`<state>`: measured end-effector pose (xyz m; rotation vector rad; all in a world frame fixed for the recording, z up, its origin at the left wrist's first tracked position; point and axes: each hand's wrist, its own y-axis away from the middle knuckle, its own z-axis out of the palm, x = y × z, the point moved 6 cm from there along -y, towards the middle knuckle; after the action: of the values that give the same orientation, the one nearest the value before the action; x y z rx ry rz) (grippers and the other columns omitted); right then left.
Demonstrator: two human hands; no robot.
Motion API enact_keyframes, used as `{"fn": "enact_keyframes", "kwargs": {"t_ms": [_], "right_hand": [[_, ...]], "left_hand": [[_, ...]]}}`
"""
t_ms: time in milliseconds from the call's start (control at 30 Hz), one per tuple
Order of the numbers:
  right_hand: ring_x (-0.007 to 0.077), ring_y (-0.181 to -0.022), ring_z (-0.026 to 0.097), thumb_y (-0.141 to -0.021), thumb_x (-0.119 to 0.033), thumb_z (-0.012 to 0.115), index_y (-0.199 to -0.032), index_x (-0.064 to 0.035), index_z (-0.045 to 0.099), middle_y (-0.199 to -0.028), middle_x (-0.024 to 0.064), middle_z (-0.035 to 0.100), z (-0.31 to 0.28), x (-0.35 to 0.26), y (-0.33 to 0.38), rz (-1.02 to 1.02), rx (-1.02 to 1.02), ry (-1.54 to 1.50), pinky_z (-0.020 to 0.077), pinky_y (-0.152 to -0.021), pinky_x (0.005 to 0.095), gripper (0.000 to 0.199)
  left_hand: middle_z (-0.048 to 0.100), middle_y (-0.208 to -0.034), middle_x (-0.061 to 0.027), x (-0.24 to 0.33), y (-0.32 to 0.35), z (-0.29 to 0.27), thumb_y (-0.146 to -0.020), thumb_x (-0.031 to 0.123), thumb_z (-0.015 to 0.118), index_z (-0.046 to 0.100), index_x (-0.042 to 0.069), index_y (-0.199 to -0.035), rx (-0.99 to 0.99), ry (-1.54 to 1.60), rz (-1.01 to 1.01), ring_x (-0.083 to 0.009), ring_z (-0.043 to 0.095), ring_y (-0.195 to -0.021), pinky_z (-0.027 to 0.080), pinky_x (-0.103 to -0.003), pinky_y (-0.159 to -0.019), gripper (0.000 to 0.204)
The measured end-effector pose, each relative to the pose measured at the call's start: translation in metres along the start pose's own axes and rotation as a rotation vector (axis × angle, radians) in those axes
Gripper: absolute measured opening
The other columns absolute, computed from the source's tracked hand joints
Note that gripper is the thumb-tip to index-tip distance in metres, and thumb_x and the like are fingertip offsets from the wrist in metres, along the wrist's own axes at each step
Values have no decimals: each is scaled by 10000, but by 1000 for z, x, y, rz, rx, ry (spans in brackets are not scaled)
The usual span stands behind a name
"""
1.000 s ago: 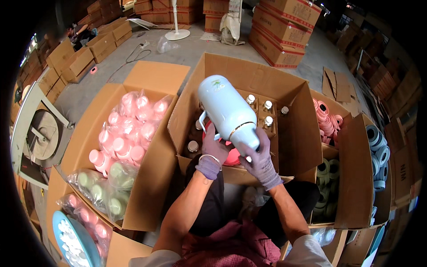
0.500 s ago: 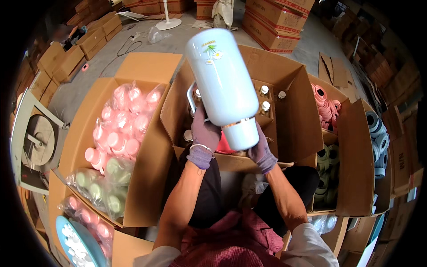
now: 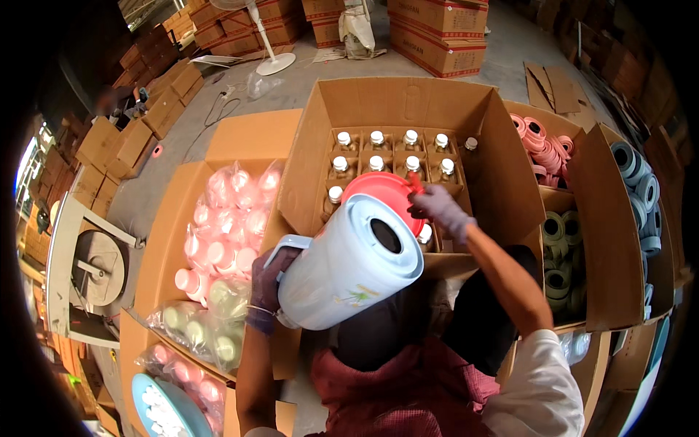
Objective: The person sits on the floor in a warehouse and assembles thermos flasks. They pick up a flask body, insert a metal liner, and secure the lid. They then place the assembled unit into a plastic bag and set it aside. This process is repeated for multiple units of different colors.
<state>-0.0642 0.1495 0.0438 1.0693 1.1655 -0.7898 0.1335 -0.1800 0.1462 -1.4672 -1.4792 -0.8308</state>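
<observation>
Head view: a pale blue flask lies tilted in the lap area, open bottom end toward the camera, just in front of the big box. The left hand, gloved, is wrapped shut around the flask's handle side, steadying it. The right hand, gloved, pinches the edge of a red round cap with fingers closed on it, right above the flask's open end. Judgement: the cap is off or not yet seated, so the fitting step sits midway. Glass liners stand in the box's dividers; most slots are filled. Bagged pink lids fill the neighbouring box on the left.
</observation>
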Motion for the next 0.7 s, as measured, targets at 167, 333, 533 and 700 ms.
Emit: {"fn": "enact_keyframes", "kwargs": {"t_ms": [167, 333, 533, 700], "right_hand": [[213, -855, 630, -876, -198, 656, -856, -47, 600, -913, 91, 625, 23, -164, 153, -654, -271, 226, 528, -808, 368, 162], [242, -1085, 547, -727, -208, 710, -936, -142, 618, -1133, 40, 570, 57, -191, 227, -1266, -544, 1172, 341, -1063, 524, 237], [221, -1051, 547, -705, -183, 647, -805, -162, 592, -1018, 14, 544, 75, -185, 261, -1509, -612, 1530, 321, -1119, 532, 115], [189, -898, 540, -744, -246, 605, -785, -166, 558, -912, 3, 492, 88, -174, 277, -1626, -640, 1550, 417, -1004, 442, 102]], "left_hand": [[700, -982, -105, -3, -1, 36, -953, 241, 532, 661, 27, -1132, -119, 85, -11, -198, 668, -885, 517, -329, -801, 307], [683, -1083, -85, -2, -23, 74, -972, 282, 516, 658, 8, -1136, -296, 303, -160, -152, 645, -937, 512, -321, -818, 350], [674, -1114, -71, -14, -30, 123, -966, 229, 550, 627, 24, -1188, -580, 524, -372, -162, 639, -1016, 520, -312, -867, 311], [662, -1159, -72, -15, -21, 134, -969, 224, 563, 598, 42, -1242, -771, 583, -475, -168, 639, -1034, 519, -316, -894, 330]]}}
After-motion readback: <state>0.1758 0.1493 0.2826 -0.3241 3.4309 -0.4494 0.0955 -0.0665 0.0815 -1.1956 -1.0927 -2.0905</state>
